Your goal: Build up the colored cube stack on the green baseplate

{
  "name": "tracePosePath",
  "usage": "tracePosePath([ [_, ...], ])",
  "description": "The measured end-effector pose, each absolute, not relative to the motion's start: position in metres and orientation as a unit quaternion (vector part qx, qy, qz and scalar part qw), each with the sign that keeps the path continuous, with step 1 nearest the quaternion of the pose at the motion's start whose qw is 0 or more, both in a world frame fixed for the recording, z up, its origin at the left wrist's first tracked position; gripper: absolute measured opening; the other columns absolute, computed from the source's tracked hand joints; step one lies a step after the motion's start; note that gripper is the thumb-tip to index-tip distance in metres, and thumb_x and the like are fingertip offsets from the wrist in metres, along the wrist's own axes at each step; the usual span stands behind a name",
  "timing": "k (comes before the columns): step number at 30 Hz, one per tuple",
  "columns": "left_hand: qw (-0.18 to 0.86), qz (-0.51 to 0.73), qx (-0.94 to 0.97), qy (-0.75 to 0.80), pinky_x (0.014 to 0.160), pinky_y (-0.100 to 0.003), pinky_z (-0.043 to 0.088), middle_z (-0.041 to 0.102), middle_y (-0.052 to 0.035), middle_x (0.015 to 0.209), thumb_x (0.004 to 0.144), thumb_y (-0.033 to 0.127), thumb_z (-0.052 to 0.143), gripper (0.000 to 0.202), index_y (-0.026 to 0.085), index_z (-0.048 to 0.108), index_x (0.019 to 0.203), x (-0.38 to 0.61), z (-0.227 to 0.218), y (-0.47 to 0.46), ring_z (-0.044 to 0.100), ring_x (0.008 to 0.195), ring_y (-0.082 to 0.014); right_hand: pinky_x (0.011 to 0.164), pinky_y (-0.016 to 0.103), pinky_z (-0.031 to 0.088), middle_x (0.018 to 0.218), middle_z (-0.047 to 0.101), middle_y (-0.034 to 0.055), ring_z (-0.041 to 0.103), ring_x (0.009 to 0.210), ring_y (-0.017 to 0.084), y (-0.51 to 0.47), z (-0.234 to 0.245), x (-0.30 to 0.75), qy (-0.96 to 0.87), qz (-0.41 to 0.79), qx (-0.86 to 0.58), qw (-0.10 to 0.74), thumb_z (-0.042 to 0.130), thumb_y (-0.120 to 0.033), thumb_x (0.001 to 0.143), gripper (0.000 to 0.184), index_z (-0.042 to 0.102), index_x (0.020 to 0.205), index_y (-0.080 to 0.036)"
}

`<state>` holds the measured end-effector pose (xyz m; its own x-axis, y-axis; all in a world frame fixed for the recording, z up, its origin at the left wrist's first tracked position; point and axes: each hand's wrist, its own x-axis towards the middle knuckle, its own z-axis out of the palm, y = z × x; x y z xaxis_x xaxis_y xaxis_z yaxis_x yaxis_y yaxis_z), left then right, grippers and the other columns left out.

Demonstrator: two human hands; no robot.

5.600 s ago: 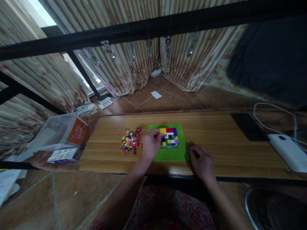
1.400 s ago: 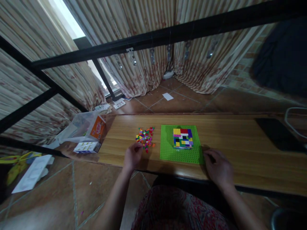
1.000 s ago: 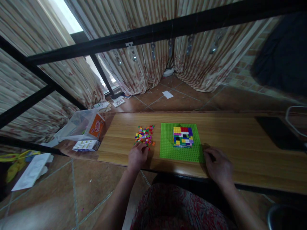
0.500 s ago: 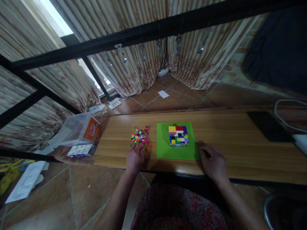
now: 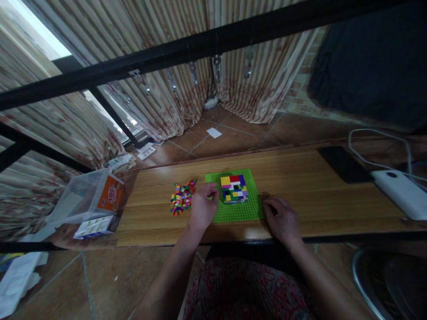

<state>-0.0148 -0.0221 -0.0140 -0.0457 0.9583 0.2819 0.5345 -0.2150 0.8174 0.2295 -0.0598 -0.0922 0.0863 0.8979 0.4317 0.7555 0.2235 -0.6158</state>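
Note:
On the wooden board lies a green studded baseplate (image 5: 236,214). A low block of multicoloured toy bricks (image 5: 234,188) is built up on it. My left hand (image 5: 204,205) is over the plate's left edge, thumb and fingers pinched together; anything between them is too small to make out. To its left is a loose heap of tiny coloured bricks (image 5: 182,198). My right hand (image 5: 283,218) rests by the plate's right edge with curled fingers, fingertips close to or touching it. What those fingers hold, if anything, is hidden.
A dark phone (image 5: 345,164) and a white power bank (image 5: 402,193) with a cable lie on the board's (image 5: 310,200) right end. Beyond its left end stand a clear plastic bin (image 5: 83,195) and a small box (image 5: 96,227). A black metal bar (image 5: 187,49) crosses in front of the curtains.
My left hand has moved right from the brick heap to the baseplate's left edge. The right hand stays beside the plate. The whole view has shifted and turned slightly.

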Motion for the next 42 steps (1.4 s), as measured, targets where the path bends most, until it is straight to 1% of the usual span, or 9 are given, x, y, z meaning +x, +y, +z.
tracePosePath([
  [4,0.260,0.421,0.637,0.591,0.072,-0.026,0.055,0.070,-0.0009,0.078,0.075,0.011,0.060,0.029,0.020,0.064,0.102,-0.006,-0.015,-0.013,0.067,0.070,-0.0146,0.081,0.038,0.051,0.094,0.069,0.0084,0.063,0.090,0.024,-0.060,-0.092,0.229,-0.669,0.086,-0.621,0.398,0.048,-0.032,0.089,0.022,0.067,0.085,-0.022],
  [8,0.251,0.376,0.645,0.616,0.075,-0.027,0.055,0.071,-0.0003,0.081,0.076,0.009,0.061,0.037,0.020,0.060,0.112,-0.004,-0.014,-0.007,0.069,0.074,-0.0144,0.080,0.037,0.051,0.095,0.069,0.0084,0.063,0.089,0.023,-0.059,-0.091,0.229,-0.674,0.089,-0.620,0.391,0.048,-0.030,0.089,0.021,0.067,0.086,-0.021],
  [12,0.246,0.346,0.651,0.630,0.078,-0.028,0.056,0.072,-0.0011,0.086,0.077,0.010,0.063,0.041,0.020,0.058,0.116,-0.003,-0.016,-0.003,0.070,0.079,-0.0151,0.080,0.036,0.051,0.096,0.069,0.0085,0.063,0.089,0.023,-0.059,-0.092,0.229,-0.672,0.084,-0.622,0.394,0.048,-0.029,0.089,0.020,0.067,0.086,-0.021],
  [18,0.249,0.364,0.645,0.624,0.076,-0.028,0.055,0.071,-0.0011,0.084,0.076,0.010,0.066,0.047,0.019,0.055,0.121,-0.001,-0.018,-0.002,0.069,0.078,-0.0151,0.081,0.036,0.051,0.095,0.069,0.0078,0.063,0.090,0.023,-0.060,-0.092,0.229,-0.670,0.083,-0.622,0.397,0.049,-0.030,0.090,0.020,0.067,0.086,-0.022],
  [25,0.290,0.389,0.615,0.622,0.073,-0.026,0.055,0.069,-0.0006,0.083,0.073,0.006,0.067,0.048,0.018,0.056,0.117,0.003,-0.012,-0.004,0.067,0.075,-0.0134,0.081,0.035,0.050,0.095,0.068,0.0078,0.063,0.089,0.022,-0.060,-0.091,0.229,-0.675,0.085,-0.617,0.395,0.049,-0.029,0.090,0.020,0.066,0.085,-0.021],
  [30,0.321,0.414,0.591,0.614,0.072,-0.026,0.054,0.068,-0.0001,0.081,0.069,0.007,0.069,0.046,0.018,0.058,0.113,-0.001,-0.017,-0.004,0.067,0.072,-0.0128,0.081,0.036,0.050,0.095,0.068,0.0084,0.063,0.090,0.023,-0.060,-0.090,0.229,-0.671,0.085,-0.623,0.392,0.049,-0.030,0.090,0.020,0.066,0.086,-0.021],
  [36,0.367,0.443,0.568,0.588,0.075,-0.028,0.054,0.069,-0.0009,0.082,0.069,0.011,0.070,0.045,0.018,0.059,0.113,-0.007,-0.028,-0.005,0.067,0.075,-0.0143,0.081,0.036,0.050,0.094,0.068,0.0081,0.063,0.089,0.022,-0.060,-0.090,0.230,-0.677,0.081,-0.618,0.390,0.048,-0.030,0.090,0.021,0.066,0.085,-0.021],
  [42,0.423,0.464,0.523,0.577,0.065,-0.024,0.050,0.069,-0.0023,0.077,0.076,0.025,0.068,0.034,0.016,0.061,0.108,-0.011,-0.037,0.000,0.066,0.070,-0.0146,0.081,0.036,0.051,0.095,0.069,0.0082,0.063,0.090,0.022,-0.060,-0.092,0.230,-0.673,0.079,-0.621,0.394,0.048,-0.031,0.090,0.021,0.067,0.086,-0.021],
])
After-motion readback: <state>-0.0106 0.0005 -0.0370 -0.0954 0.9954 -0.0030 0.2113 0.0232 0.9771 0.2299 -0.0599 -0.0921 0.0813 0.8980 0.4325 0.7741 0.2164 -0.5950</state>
